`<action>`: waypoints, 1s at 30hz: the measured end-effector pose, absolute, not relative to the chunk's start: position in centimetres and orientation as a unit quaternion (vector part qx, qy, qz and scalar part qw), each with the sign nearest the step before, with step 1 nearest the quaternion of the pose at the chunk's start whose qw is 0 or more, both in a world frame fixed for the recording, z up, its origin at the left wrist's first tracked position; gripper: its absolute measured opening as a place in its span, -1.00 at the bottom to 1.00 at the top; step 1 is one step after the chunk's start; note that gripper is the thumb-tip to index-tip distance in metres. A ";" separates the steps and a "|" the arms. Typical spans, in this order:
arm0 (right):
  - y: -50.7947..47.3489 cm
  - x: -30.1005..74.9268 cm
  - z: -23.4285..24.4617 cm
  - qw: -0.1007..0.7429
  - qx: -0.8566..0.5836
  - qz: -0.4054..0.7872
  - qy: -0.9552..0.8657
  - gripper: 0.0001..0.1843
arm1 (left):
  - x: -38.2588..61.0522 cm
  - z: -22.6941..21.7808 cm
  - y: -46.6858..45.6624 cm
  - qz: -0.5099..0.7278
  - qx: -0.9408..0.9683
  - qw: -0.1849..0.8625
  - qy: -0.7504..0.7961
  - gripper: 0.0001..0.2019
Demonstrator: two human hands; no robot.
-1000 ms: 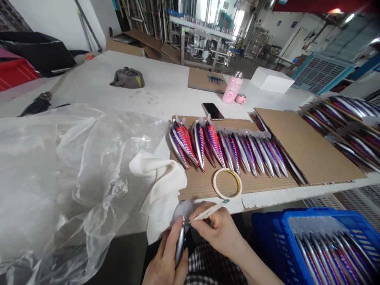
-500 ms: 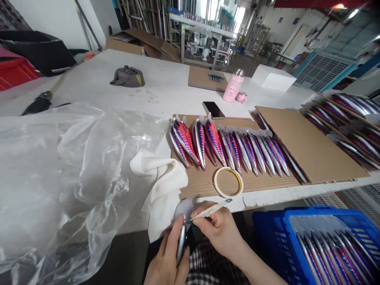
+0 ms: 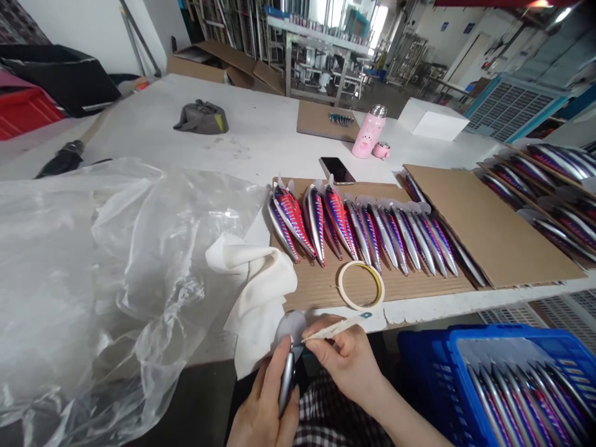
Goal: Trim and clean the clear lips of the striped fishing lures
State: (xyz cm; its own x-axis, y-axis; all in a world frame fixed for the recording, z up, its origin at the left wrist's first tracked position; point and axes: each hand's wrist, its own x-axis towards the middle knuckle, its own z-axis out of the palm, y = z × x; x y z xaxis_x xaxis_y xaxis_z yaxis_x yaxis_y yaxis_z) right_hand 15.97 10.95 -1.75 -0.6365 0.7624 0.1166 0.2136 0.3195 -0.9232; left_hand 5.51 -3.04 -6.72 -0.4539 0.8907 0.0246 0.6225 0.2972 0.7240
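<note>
A silvery fishing lure (image 3: 287,380) with a clear rounded lip (image 3: 290,325) lies in my left hand (image 3: 263,400), fingers wrapped along its body. My right hand (image 3: 349,357) pinches a slim tool wrapped in pale tape (image 3: 338,328), its dark thin tip at the base of the lip. What the tip does there is too small to make out. A white cloth (image 3: 265,288) lies just beyond my left hand. On the cardboard sheet (image 3: 307,292) rest a masking tape roll (image 3: 343,292) and a row of red, purple and silver lures (image 3: 339,217).
Clear plastic sheeting (image 3: 135,248) covers the table's left side. A blue basket (image 3: 431,372) of lures stands low at right, below stacked cardboard layers (image 3: 503,230) with more lures. Farther back are a phone (image 3: 336,170), a pink bottle (image 3: 369,133) and a grey cloth item (image 3: 201,118).
The view has shifted very slightly. Both hands keep nearly the same pose, with the lure and the taped tool still held together.
</note>
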 end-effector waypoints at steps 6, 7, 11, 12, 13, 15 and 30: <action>10.9 16.2 -1.8 0.274 -0.298 0.499 -0.766 -0.91 | 5.4 -6.6 -3.1 0.340 0.487 0.201 0.779 -0.51; 10.9 16.2 -1.9 0.275 -0.295 0.499 -0.767 -0.91 | 5.4 -6.6 -3.1 0.337 0.487 0.202 0.780 -0.51; 10.7 16.1 -2.3 0.282 -0.317 0.498 -0.756 -0.91 | 5.4 -6.7 -3.1 0.325 0.490 0.205 0.783 -0.52; 10.7 16.0 -2.3 0.285 -0.324 0.496 -0.753 -0.91 | 5.4 -6.7 -3.1 0.323 0.493 0.202 0.782 -0.52; 10.7 16.0 -2.3 0.286 -0.326 0.496 -0.752 -0.91 | 5.4 -6.7 -3.1 0.323 0.496 0.199 0.781 -0.53; 10.8 16.0 -2.2 0.282 -0.310 0.501 -0.757 -0.92 | 5.4 -6.8 -3.1 0.326 0.502 0.194 0.777 -0.53; 10.6 16.0 -2.1 0.279 -0.298 0.500 -0.764 -0.91 | 5.5 -6.8 -3.1 0.337 0.496 0.196 0.776 -0.51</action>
State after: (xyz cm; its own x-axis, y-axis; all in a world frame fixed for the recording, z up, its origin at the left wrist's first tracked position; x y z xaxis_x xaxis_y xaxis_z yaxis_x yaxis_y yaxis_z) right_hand 16.02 10.61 -2.14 -0.6666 0.7345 0.1276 0.1772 0.3223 -0.9299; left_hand 5.46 -3.14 -6.80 -0.4305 0.9021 0.0302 0.6379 0.2804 0.7173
